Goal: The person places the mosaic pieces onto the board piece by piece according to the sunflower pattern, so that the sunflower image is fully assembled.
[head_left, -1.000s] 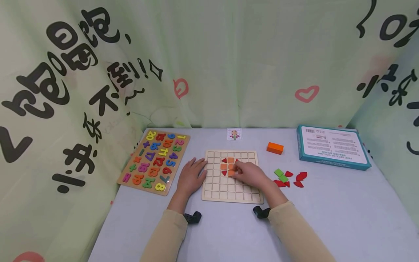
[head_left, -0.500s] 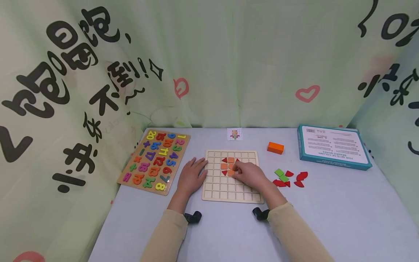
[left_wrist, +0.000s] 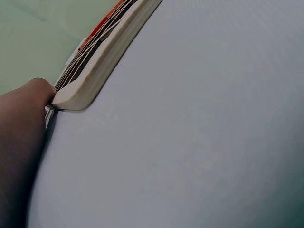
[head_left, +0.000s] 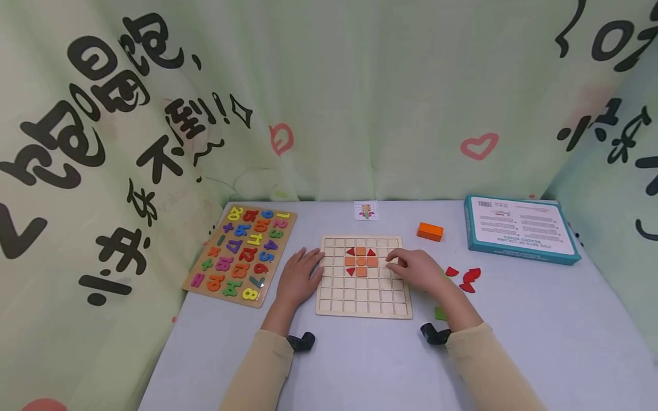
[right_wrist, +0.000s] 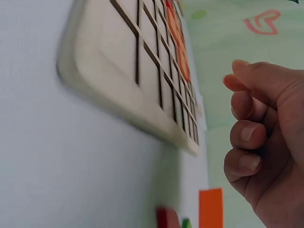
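In the head view a pale wooden grid board (head_left: 364,297) bears a cluster of orange squares (head_left: 361,272), an orange round piece (head_left: 361,261) and three red triangles (head_left: 371,252). My left hand (head_left: 300,277) lies flat at the board's left edge, its fingertips touching the rim. Over the board's right side hovers my right hand (head_left: 417,269). Its fingers are curled, as the right wrist view also shows, and nothing shows between thumb and forefinger. Right of this hand lie loose red pieces (head_left: 469,277); a green piece (head_left: 440,313) shows beside the forearm, which hides other pieces.
A number puzzle board (head_left: 239,257) lies to the left. Behind the grid board is a small pattern card (head_left: 366,210). An orange block (head_left: 430,231) sits at the back right, and a teal box (head_left: 521,228) stands farther right. Curtains close off the back and sides.
My right hand has drawn back to the right from the orange pieces, uncovering the orange square and red triangle on the cluster's right side. My left hand stays in place.
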Available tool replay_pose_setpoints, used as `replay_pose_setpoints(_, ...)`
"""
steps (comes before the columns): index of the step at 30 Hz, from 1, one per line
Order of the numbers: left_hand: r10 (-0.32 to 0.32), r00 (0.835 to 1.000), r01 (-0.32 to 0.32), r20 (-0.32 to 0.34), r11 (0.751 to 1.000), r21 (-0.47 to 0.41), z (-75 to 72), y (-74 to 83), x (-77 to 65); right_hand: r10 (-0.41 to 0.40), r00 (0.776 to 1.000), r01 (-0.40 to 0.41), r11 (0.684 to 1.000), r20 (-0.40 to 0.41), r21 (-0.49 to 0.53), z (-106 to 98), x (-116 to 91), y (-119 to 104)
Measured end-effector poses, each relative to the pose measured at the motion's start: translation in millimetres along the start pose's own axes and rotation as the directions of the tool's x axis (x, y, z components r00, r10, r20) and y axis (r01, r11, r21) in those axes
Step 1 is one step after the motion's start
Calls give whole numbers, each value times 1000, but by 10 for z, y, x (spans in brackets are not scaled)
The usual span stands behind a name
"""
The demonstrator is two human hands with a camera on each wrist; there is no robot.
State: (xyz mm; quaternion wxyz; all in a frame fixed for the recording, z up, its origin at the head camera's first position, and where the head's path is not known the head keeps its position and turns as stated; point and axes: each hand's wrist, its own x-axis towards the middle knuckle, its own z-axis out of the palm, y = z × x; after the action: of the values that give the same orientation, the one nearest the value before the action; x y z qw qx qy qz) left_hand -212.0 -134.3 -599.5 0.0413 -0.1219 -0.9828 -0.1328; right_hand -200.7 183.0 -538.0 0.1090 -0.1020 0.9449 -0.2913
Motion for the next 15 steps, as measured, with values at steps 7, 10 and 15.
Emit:
replay_pose_setpoints(7, -2, 1000, 2, 0, 1000, -11, -7, -1, 3, 19, 1000, -19, 1000, 15, 0, -302, -195, 232)
replay_pose_setpoints(10, -6, 1000, 6, 0, 1000, -13, -9, 3, 1, 33, 999, -33, 999, 24, -3, -377, -287, 356)
replay_pose_setpoints(15, -5, 1000, 5, 0, 1000, -3, -5, 8, 1, 76, 997, -77, 997, 30, 16, -461, -456, 557)
